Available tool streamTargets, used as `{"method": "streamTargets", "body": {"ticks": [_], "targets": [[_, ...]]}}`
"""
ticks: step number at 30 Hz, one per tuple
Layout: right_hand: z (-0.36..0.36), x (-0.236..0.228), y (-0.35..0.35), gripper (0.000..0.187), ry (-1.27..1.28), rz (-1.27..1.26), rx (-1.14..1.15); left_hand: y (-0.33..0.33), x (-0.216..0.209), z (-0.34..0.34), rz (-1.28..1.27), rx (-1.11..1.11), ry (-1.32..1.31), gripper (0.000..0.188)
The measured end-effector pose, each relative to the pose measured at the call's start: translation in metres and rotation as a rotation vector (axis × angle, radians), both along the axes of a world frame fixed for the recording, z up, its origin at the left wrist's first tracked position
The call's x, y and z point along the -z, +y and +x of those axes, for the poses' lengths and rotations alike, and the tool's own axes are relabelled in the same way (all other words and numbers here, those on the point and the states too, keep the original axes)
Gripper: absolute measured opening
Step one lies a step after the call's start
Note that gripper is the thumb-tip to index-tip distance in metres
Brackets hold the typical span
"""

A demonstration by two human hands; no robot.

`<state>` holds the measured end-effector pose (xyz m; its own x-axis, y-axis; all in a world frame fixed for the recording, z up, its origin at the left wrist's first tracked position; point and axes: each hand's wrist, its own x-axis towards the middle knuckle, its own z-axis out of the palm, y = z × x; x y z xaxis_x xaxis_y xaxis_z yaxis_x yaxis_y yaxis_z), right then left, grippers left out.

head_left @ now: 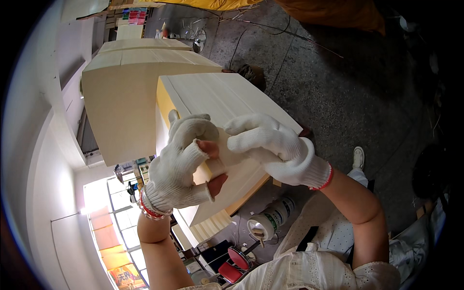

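Both of my hands wear white knitted gloves with red cuff edging and hover over a stack of pale sheets or boards (217, 94). My left hand (181, 154) is open, its thumb and a bent finger apart; the glove is cut away at those tips, leaving bare skin. A pale, yellowish edge shows in the gap between them, and I cannot make out whether it is touched. Close by on the right, my right hand (270, 145) is open too, fingers stretched toward the left hand and slightly bent. Its thumb is hidden. Nothing visible lies in it.
Beyond the stack stands another large pale stack (121, 111). A white bucket (263, 224) and a red stool (229, 271) are near my body. On the dark concrete floor (328, 82) are a brown container (253, 75), cables and an orange cover (333, 14). A fan (198, 41) stands farther off.
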<state>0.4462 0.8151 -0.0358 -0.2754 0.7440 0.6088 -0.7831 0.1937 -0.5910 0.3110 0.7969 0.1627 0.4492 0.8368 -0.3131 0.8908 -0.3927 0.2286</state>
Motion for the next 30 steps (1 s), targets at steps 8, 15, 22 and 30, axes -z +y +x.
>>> {"method": "streamTargets", "body": {"ticks": [8,15,22,30], "targets": [[0.004,-0.004,-0.004,0.042,-0.011,-0.093,-0.109,-0.003,-0.005,-0.003,0.042,-0.004,-0.018,0.035],[0.004,-0.003,-0.002,0.044,-0.027,-0.057,-0.075,-0.003,-0.004,-0.003,0.039,-0.022,-0.028,0.036],[0.001,-0.001,-0.003,0.041,-0.008,-0.098,-0.045,-0.001,-0.006,-0.002,0.042,0.014,-0.031,0.038],[0.037,-0.033,-0.004,0.037,-0.213,0.131,0.405,-0.024,-0.023,-0.025,0.167,0.053,-0.017,0.044]]}}
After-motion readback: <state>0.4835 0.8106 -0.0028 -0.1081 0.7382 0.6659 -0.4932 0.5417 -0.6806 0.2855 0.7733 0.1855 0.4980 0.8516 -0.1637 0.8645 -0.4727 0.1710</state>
